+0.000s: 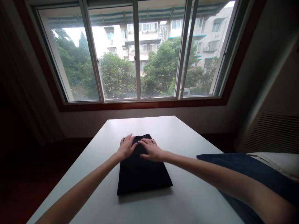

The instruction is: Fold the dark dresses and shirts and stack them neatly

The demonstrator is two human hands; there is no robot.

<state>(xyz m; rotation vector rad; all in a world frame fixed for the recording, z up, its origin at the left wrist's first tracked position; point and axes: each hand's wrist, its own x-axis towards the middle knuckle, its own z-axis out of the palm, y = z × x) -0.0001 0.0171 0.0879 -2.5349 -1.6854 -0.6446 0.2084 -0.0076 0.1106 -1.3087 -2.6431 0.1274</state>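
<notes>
A folded black garment (pixel 140 175) lies flat in the middle of a white table (pixel 77 183), its long side running away from me. My left hand (pixel 126 147) rests on its far end, fingers spread. My right hand (pixel 149 149) lies beside it on the same far end, its fingertips pointing left and nearly meeting the left hand. Neither hand grips the cloth. The near part of the garment is uncovered, and its folded edge faces me.
At the right, a dark blue cloth (pixel 235 165) and white bedding (pixel 275 163) run along the table's side. A large window (pixel 137 53) stands beyond the table's far edge. A louvered wall unit (pixel 271 132) stands at the far right, and dark floor lies to the left.
</notes>
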